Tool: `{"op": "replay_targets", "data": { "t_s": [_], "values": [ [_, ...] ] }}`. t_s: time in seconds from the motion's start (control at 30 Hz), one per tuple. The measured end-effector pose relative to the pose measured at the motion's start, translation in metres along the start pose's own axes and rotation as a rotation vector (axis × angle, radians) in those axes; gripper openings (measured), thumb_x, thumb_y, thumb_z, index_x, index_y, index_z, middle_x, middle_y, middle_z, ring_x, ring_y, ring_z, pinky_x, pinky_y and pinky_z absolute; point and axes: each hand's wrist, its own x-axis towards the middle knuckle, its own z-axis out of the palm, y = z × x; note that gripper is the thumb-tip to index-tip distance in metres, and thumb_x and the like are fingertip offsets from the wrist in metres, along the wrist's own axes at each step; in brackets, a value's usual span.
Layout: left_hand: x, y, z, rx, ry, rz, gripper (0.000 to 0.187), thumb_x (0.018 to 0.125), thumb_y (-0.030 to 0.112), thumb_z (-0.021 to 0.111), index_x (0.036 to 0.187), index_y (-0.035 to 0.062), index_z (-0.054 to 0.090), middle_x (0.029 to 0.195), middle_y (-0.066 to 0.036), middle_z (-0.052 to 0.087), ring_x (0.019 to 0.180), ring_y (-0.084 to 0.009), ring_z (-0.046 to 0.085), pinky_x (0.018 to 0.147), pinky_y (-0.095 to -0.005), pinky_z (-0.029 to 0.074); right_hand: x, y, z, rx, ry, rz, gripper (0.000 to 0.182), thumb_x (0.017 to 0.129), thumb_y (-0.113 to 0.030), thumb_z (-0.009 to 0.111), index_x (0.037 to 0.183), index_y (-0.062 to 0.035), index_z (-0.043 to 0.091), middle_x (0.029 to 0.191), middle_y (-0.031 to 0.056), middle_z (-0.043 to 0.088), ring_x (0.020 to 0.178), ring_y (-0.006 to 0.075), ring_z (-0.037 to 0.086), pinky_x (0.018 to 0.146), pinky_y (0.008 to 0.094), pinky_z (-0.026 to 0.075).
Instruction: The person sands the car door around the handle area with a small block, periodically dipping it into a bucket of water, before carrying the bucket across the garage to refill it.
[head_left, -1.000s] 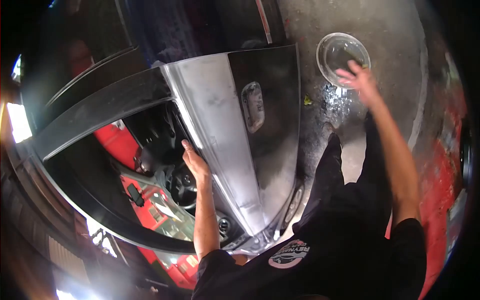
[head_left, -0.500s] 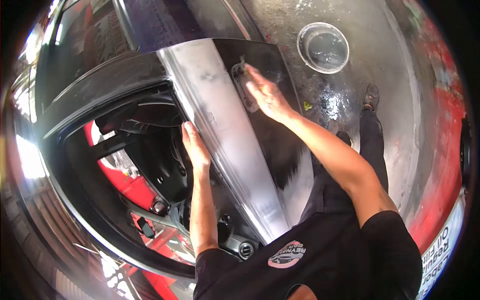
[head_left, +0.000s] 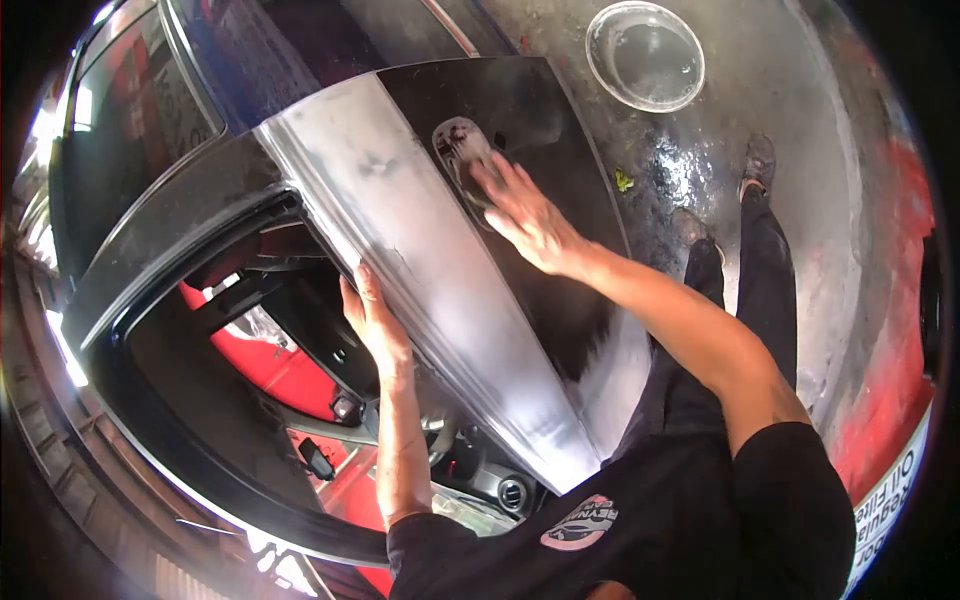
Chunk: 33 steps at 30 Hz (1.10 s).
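Note:
A car door (head_left: 440, 270) with a pale bare-looking band and a dark lower section lies before me. My left hand (head_left: 376, 322) rests against the door's window ledge, its fingers stretched out and holding nothing that I can see. Over the dark section, my right hand (head_left: 535, 222) lies with its fingers extended beside the door handle recess (head_left: 462, 150). The fingertips reach the lower part of the recess and are slightly blurred. Whether anything thin sits under them is hidden. Scuffed, whitish marks show around the recess.
A round bucket (head_left: 645, 55) with liquid stands on the wet concrete floor (head_left: 830, 200) beyond the door. A small green scrap (head_left: 623, 180) lies nearby. Through the open window, the dashboard vent (head_left: 512, 492) is visible. A red wall with a lettered sign (head_left: 885, 510) borders the right.
My right hand has shifted down along the handle recess, uncovering its upper end. The left hand has slid a little along the ledge toward me. My view has shifted slightly.

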Motion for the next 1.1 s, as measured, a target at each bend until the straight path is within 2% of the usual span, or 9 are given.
{"op": "replay_targets", "data": {
  "t_s": [0.27, 0.33, 0.47, 0.5, 0.77, 0.8, 0.93, 0.97, 1.1],
  "values": [
    [-0.004, 0.004, -0.002, 0.038, -0.013, -0.053, 0.063, 0.104, 0.053, 0.053, 0.132, -0.0042, 0.055, 0.117, -0.011, 0.066, 0.102, -0.0169, 0.062, 0.09, -0.0315, 0.05, 0.015, -0.002, -0.011, 0.03, -0.028, -0.018, 0.062, 0.108, -0.038, 0.041, 0.16, -0.0058, 0.029, 0.165, 0.0165, 0.029, 0.156, 0.0374, 0.017, 0.125, 0.0565, 0.017],
    [-0.003, 0.005, 0.001, 0.044, 0.001, -0.032, 0.063, 0.104, 0.053, 0.053, 0.131, -0.0043, 0.055, 0.117, -0.011, 0.066, 0.102, -0.017, 0.062, 0.09, -0.0314, 0.049, -0.013, -0.018, -0.004, -0.026, -0.048, 0.03, 0.067, 0.102, -0.026, 0.056, 0.159, -0.0044, 0.028, 0.164, 0.0179, 0.031, 0.155, 0.0369, 0.02, 0.123, 0.059, 0.021],
    [-0.006, 0.009, 0.004, 0.081, 0.031, -0.028, 0.064, 0.104, 0.053, 0.053, 0.131, -0.0048, 0.056, 0.117, -0.011, 0.066, 0.102, -0.0171, 0.062, 0.091, -0.0313, 0.049, 0.041, -0.008, -0.005, -0.305, 0.004, -0.09, 0.061, 0.107, -0.029, 0.044, 0.162, -0.0084, 0.025, 0.167, 0.0148, 0.026, 0.156, 0.0349, 0.02, 0.126, 0.0538, 0.016],
    [-0.006, 0.009, 0.003, 0.087, 0.031, -0.031, 0.064, 0.104, 0.053, 0.053, 0.131, -0.0048, 0.056, 0.117, -0.011, 0.066, 0.102, -0.0171, 0.062, 0.091, -0.0313, 0.049, 0.045, -0.009, -0.009, -0.127, 0.061, -0.071, 0.066, 0.1, -0.021, 0.06, 0.157, -0.0031, 0.032, 0.162, 0.0172, 0.033, 0.155, 0.0321, 0.022, 0.122, 0.0574, 0.025],
    [-0.005, 0.005, 0.0, 0.081, 0.036, -0.053, 0.062, 0.104, 0.053, 0.054, 0.129, -0.0029, 0.057, 0.112, -0.008, 0.066, 0.098, -0.0161, 0.062, 0.087, -0.0306, 0.05, 0.033, 0.001, -0.009, -0.161, 0.031, -0.09, 0.061, 0.101, -0.023, 0.06, 0.154, -0.0055, 0.037, 0.158, 0.0178, 0.04, 0.151, 0.0336, 0.031, 0.12, 0.0585, 0.028],
    [-0.003, 0.003, 0.001, 0.08, 0.038, -0.051, 0.062, 0.104, 0.053, 0.054, 0.129, -0.0029, 0.057, 0.112, -0.008, 0.066, 0.098, -0.0161, 0.062, 0.087, -0.0306, 0.05, 0.047, 0.014, -0.01, -0.178, 0.006, -0.048, 0.054, 0.107, -0.034, 0.046, 0.155, -0.0086, 0.04, 0.158, 0.0157, 0.042, 0.152, 0.0317, 0.032, 0.121, 0.0519, 0.027],
    [0.003, -0.009, -0.007, 0.043, 0.027, -0.015, 0.061, 0.104, 0.053, 0.055, 0.129, -0.003, 0.057, 0.111, -0.008, 0.066, 0.097, -0.0158, 0.062, 0.085, -0.0304, 0.051, 0.052, 0.019, -0.059, 0.201, 0.321, 0.139, 0.042, 0.107, -0.033, 0.054, 0.137, -0.0039, 0.061, 0.135, 0.0149, 0.063, 0.132, 0.0273, 0.054, 0.111, 0.0394, 0.042],
    [0.004, -0.012, -0.007, 0.047, 0.024, -0.016, 0.061, 0.104, 0.053, 0.055, 0.128, -0.0032, 0.057, 0.111, -0.009, 0.066, 0.097, -0.0158, 0.062, 0.085, -0.0305, 0.051, 0.051, 0.024, -0.061, 0.177, 0.539, 0.093, 0.035, 0.106, -0.03, 0.055, 0.125, -0.0023, 0.067, 0.121, 0.0146, 0.069, 0.107, 0.026, 0.065, 0.085, 0.0394, 0.053],
    [0.004, -0.01, -0.004, 0.036, 0.041, -0.032, 0.061, 0.103, 0.053, 0.055, 0.128, -0.0033, 0.057, 0.111, -0.009, 0.066, 0.096, -0.016, 0.062, 0.085, -0.0307, 0.051, 0.033, 0.014, -0.072, 0.567, 0.467, 0.403, 0.025, 0.101, -0.017, 0.066, 0.119, -0.0011, 0.066, 0.106, 0.0071, 0.072, 0.081, 0.0117, 0.067, 0.07, 0.028, 0.054]
  ]
}}
